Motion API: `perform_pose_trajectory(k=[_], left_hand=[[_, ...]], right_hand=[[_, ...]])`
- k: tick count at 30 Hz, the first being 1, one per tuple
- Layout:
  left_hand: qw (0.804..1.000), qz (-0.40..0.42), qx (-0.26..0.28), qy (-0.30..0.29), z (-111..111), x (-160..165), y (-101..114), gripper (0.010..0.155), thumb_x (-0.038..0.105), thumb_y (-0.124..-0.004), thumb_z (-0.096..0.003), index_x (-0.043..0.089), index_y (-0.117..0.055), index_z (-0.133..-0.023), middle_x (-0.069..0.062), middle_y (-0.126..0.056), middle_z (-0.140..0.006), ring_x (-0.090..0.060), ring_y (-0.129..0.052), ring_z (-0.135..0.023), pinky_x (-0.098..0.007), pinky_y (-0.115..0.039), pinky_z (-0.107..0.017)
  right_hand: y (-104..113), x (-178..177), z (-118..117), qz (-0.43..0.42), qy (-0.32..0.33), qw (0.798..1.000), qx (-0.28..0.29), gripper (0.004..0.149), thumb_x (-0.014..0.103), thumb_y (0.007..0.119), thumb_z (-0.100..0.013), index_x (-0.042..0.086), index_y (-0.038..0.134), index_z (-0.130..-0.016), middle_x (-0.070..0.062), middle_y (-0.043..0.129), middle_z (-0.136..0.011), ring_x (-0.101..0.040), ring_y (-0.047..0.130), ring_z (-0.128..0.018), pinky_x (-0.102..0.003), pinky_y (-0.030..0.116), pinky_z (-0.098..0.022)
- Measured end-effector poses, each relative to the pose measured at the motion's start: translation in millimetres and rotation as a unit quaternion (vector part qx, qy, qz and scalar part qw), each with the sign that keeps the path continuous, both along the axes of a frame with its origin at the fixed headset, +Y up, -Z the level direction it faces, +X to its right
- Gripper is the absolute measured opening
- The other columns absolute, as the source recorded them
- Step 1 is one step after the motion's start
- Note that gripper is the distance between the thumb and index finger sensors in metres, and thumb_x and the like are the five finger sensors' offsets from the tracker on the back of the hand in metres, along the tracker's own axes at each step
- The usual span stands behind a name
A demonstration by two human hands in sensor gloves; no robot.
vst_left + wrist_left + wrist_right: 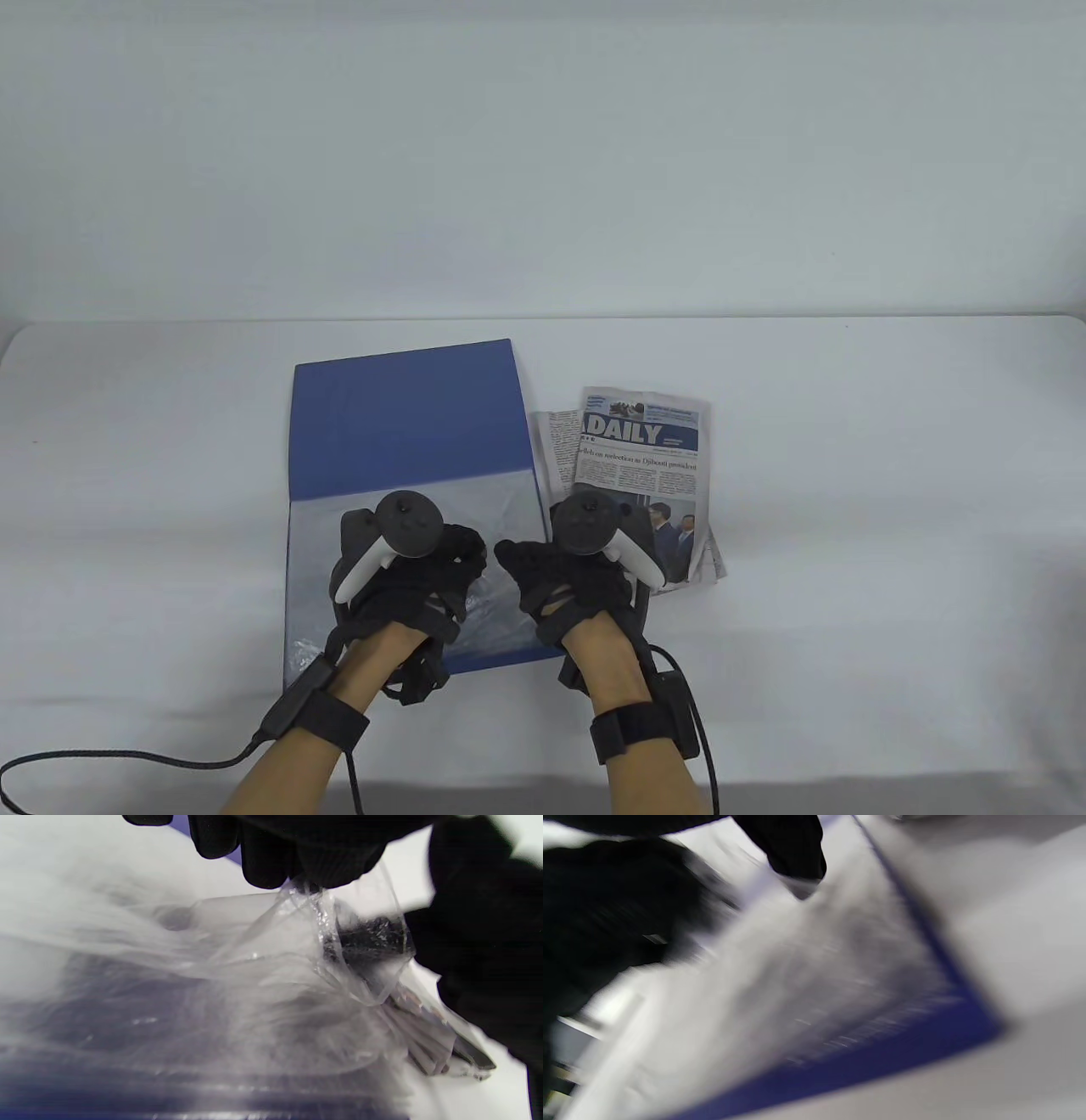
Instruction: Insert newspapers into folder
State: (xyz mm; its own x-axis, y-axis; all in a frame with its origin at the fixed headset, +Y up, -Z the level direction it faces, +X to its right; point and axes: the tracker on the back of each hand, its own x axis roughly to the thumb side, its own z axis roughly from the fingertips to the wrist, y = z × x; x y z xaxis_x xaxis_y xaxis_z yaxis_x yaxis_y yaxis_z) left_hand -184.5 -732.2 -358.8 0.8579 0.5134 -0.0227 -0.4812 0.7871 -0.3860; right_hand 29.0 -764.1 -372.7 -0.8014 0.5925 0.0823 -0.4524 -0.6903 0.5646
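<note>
A blue folder lies open on the table, its cover flipped up and away, with clear plastic sleeves on the near half. My left hand is over the sleeves. In the left wrist view my left fingers pinch a bunched edge of clear sleeve and lift it. My right hand is at the folder's right side, and one right fingertip touches the sleeve surface. A stack of folded newspapers headed DAILY lies just right of the folder, partly under my right hand's tracker.
The white table runs to a white wall behind. Cables trail from both wrists toward the near edge.
</note>
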Motion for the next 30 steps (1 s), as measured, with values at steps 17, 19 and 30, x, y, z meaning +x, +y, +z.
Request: perform_pose_trajectory(k=[17,19,30], left_hand=[[0.999,0.032,0.009,0.004,0,-4,1,0.041,0.046,-0.071,-0.0626,0.035,-0.066,-0.102,0.008,-0.064,-0.119,-0.029,-0.05,-0.122,-0.059,-0.039,-0.093],[1.0,0.031,0.005,0.002,0,-3,-1,0.041,0.046,-0.071,-0.0627,0.035,-0.066,-0.102,0.007,-0.065,-0.119,-0.029,-0.049,-0.122,-0.059,-0.039,-0.093],[1.0,0.022,0.001,-0.004,-1,-5,-2,0.041,0.046,-0.071,-0.0628,0.034,-0.066,-0.102,0.007,-0.064,-0.119,-0.029,-0.049,-0.122,-0.06,-0.04,-0.093]], right_hand=[[34,131,6,0.028,-0.323,0.945,0.039,0.073,0.055,0.068,-0.061,-0.005,0.053,-0.1,-0.031,0.005,-0.105,-0.058,-0.001,-0.092,-0.077,0.007,-0.055],[8,150,12,0.087,-0.357,0.928,-0.066,0.083,0.058,0.07,-0.058,-0.008,0.045,-0.101,-0.033,0.008,-0.104,-0.06,0.004,-0.092,-0.077,0.009,-0.054],[-5,150,6,0.194,-0.356,0.912,-0.067,0.056,0.035,0.077,-0.061,-0.005,0.054,-0.093,-0.03,0.028,-0.104,-0.057,0.03,-0.096,-0.075,0.026,-0.063]])
